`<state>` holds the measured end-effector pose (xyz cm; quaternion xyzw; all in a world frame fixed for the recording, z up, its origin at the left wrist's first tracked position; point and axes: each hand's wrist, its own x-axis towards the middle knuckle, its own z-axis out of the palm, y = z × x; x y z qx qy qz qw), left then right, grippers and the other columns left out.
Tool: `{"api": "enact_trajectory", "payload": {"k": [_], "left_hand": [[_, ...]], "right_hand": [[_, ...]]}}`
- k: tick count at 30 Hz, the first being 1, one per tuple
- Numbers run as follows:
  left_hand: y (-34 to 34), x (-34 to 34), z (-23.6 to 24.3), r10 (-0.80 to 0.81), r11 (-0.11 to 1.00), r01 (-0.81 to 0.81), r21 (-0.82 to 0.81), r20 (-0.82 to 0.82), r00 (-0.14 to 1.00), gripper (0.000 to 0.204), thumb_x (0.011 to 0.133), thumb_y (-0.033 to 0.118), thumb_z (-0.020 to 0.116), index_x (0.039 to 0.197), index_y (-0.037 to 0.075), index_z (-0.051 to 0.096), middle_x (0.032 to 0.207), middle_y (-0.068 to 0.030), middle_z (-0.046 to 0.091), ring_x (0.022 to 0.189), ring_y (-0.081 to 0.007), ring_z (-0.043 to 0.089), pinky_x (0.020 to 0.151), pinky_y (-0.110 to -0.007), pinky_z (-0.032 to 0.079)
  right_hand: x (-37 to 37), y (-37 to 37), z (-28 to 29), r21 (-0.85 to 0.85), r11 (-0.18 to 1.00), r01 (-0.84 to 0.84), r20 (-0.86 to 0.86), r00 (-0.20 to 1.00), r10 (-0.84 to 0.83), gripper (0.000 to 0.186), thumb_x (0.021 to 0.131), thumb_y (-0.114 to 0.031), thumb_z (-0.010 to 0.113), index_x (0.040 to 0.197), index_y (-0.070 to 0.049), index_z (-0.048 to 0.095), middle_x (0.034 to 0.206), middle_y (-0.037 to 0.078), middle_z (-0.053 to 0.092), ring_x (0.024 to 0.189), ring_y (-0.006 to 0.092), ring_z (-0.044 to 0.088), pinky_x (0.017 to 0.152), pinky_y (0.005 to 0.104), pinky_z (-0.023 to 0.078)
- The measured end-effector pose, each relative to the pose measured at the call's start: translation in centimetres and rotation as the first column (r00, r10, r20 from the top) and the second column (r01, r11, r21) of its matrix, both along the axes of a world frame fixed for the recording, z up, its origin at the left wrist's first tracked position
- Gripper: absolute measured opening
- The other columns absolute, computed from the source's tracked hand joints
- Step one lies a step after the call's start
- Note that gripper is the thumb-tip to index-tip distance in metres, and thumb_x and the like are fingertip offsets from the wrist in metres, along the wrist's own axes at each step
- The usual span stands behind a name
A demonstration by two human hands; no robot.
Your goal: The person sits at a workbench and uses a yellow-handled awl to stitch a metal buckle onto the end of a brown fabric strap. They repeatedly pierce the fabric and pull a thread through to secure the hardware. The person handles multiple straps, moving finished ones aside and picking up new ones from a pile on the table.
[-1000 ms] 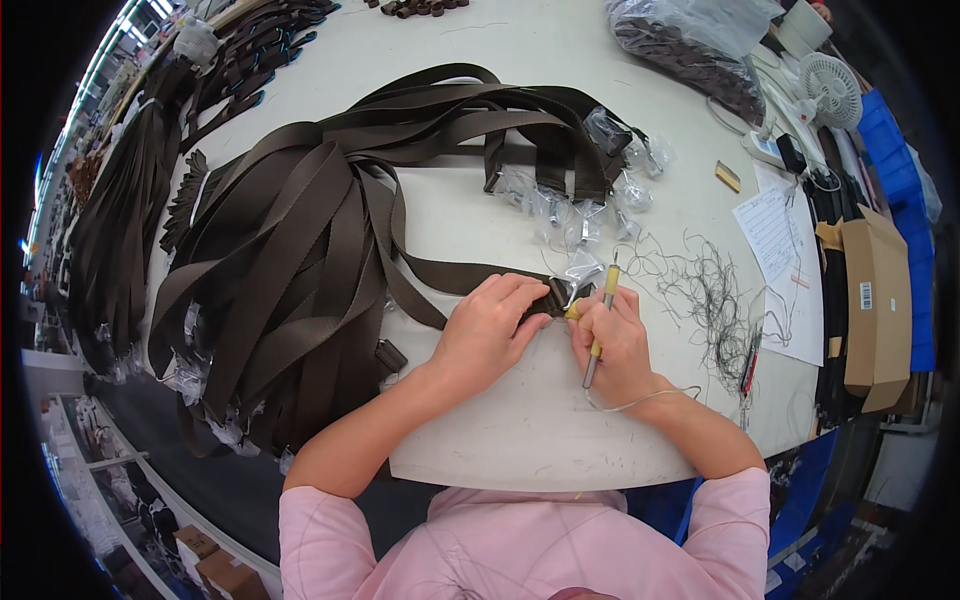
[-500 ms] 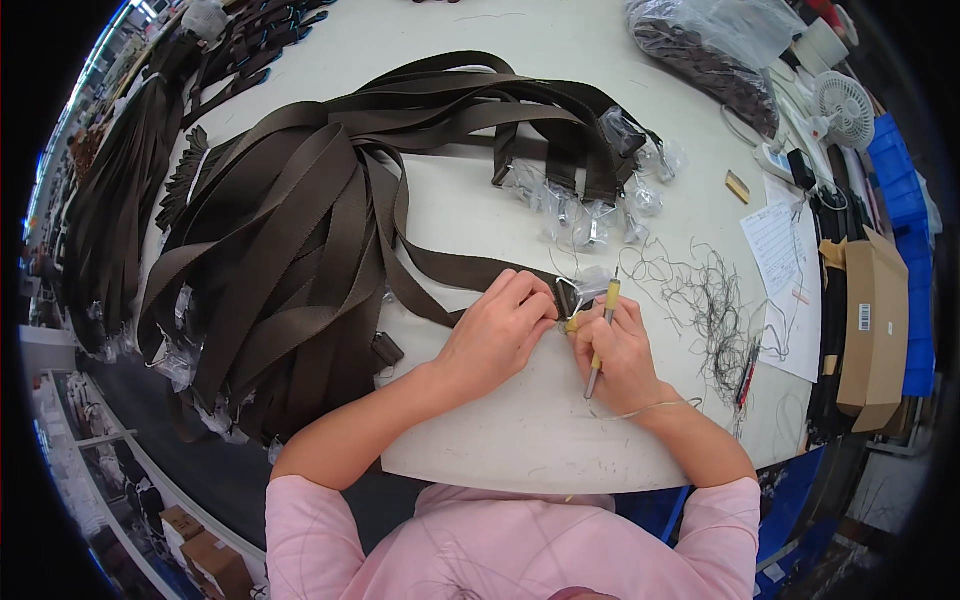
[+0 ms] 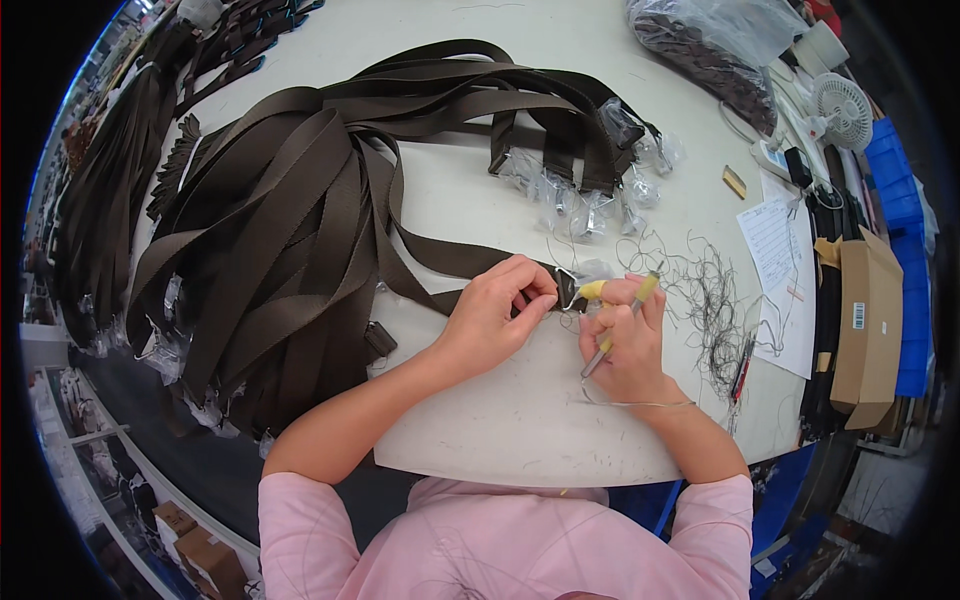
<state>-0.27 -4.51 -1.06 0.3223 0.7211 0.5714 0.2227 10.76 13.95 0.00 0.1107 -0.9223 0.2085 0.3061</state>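
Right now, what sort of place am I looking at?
Likely a textile or strap workshop: heaped dark webbing straps, a tangle of loose threads and a filled plastic bag share a white worktable.

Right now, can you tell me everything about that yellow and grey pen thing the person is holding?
The pen-like tool is slim and straight, with yellow at its upper part, more yellow lower down and a grey lower end. What it's made of is hard to tell. It slants, upper end toward the right, over the white table. The right hand grips it, fingers hiding its middle. A thin pale cord runs from near its lower end across the wrist. Its upper tip is blurred.
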Motion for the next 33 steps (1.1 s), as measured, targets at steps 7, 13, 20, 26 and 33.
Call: {"api": "enact_trajectory", "payload": {"k": [7,13,20,26,33], "left_hand": [[0.0,-0.4,0.1,0.012,1.0,-0.011,-0.009,0.057,0.998,0.008,0.097,0.003,0.068,0.101,-0.003,0.066,0.105,-0.0075,0.067,0.086,-0.0142,0.066,0.077,-0.029,0.055],[0.4,-1.1,0.0,0.075,0.996,-0.07,-0.057,0.088,0.993,0.011,0.099,0.007,0.068,0.101,-0.003,0.065,0.104,-0.0072,0.065,0.084,-0.0132,0.066,0.075,-0.028,0.058],[0.7,-2.5,0.3,0.083,0.995,-0.065,-0.079,0.26,0.962,0.016,0.102,0.013,0.067,0.101,-0.003,0.065,0.086,-0.0053,0.069,0.078,-0.0097,0.068,0.071,-0.026,0.058],[0.4,-1.6,-0.4,0.084,0.996,-0.085,-0.006,0.189,0.978,0.016,0.101,0.014,0.069,0.101,-0.002,0.067,0.085,-0.0028,0.069,0.077,-0.0064,0.065,0.07,-0.024,0.053],[0.3,-0.9,-0.1,0.085,0.996,-0.086,0.0,0.134,0.987,0.015,0.099,0.012,0.07,0.099,-0.003,0.066,0.087,-0.0047,0.07,0.077,-0.0099,0.066,0.07,-0.027,0.053]], "right_hand": [[1.9,-0.4,-0.4,0.093,0.995,-0.023,0.101,0.995,0.013,0.03,0.077,0.0,0.078,0.086,-0.008,0.052,0.091,0.008,0.067,0.077,0.0266,0.059,0.078,0.0404,0.044],[1.0,-0.9,-1.0,0.1,0.995,0.016,0.115,0.993,-0.027,0.029,0.077,-0.001,0.08,0.088,-0.006,0.053,0.087,0.007,0.065,0.073,0.0263,0.057,0.077,0.0385,0.044],[-0.7,-0.9,-1.4,0.081,0.996,0.04,0.114,0.992,-0.049,0.029,0.079,0.0,0.079,0.088,-0.006,0.052,0.082,0.006,0.061,0.071,0.0267,0.055,0.076,0.0385,0.042],[-0.1,-0.7,-0.6,-0.054,0.999,-0.003,0.17,0.985,0.013,0.03,0.075,0.007,0.074,0.086,-0.008,0.051,0.085,0.006,0.063,0.08,0.028,0.058,0.082,0.0404,0.038],[1.0,-0.6,-0.6,-0.199,0.972,-0.125,0.142,0.978,0.155,0.035,0.072,0.01,0.072,0.083,-0.012,0.047,0.093,0.004,0.065,0.093,0.027,0.062,0.092,0.0427,0.037]]}}
